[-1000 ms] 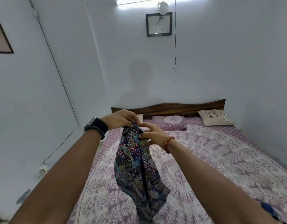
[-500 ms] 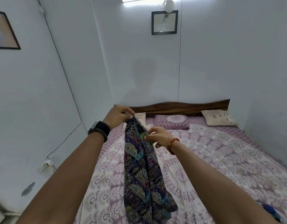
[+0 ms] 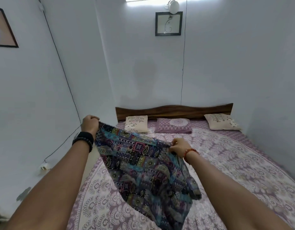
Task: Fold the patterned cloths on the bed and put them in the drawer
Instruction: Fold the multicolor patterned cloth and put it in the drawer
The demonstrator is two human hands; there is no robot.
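Pale walls close round a bed with a mauve print sheet. Above it the cloth is stretched wide in the air, the left hand gripping one top corner and the right hand pinching the other. Judged as spreading before the first fold; next, bring the corners together evenly.

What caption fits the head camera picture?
Both hands, left hand and right hand, stretch a patterned cloth above the bed.

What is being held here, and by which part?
The patterned cloth, stretched above the bed: the left hand grips one end of its upper edge, the right hand pinches the other.
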